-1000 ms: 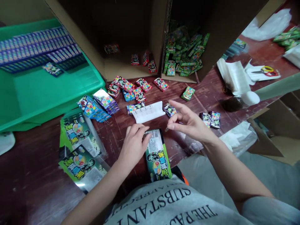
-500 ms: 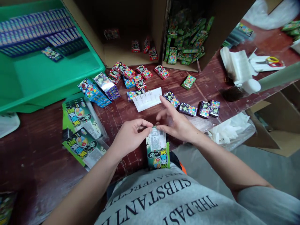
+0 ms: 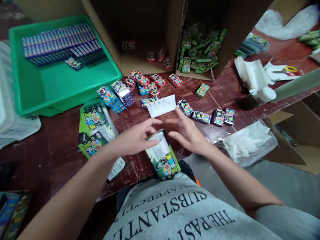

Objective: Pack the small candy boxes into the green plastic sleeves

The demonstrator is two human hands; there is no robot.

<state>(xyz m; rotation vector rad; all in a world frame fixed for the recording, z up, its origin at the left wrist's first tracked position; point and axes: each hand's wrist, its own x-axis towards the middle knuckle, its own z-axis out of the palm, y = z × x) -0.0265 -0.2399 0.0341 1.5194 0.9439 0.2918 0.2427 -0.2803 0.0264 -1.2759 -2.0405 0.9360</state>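
Printed green pouch [image 3: 166,165], one; location: near edge of the table [image 3: 137,173], set aslant, its near end against the grey shirt [image 3: 160,206], its label end farthest off. Left hand [image 3: 130,138], one; at the pouch's far left corner, thumb laid over the label end; whether the grip is clamped on the film cannot be told. Right hand [image 3: 192,136], one; grip apart, thumb and forefinger spread, just beside the pouch's far right corner; no item visible in it. White sheet [image 3: 162,106], one; faintly marked, creased, just beyond both hands; purple boxes [image 3: 201,116], a few, to its right; green pouches [image 3: 93,115], overlapping, to the left; green tub [image 3: 62,95], farther left.

Handling notes, by judgement: pouch best squared and laid flat before its far end is worked; left thumb best kept light, near the corner, clear of the label; right fingertips best brought in low, along the edge, with even pressure; film likely slippery, apt to swivel or crease if pressed at one corner only.
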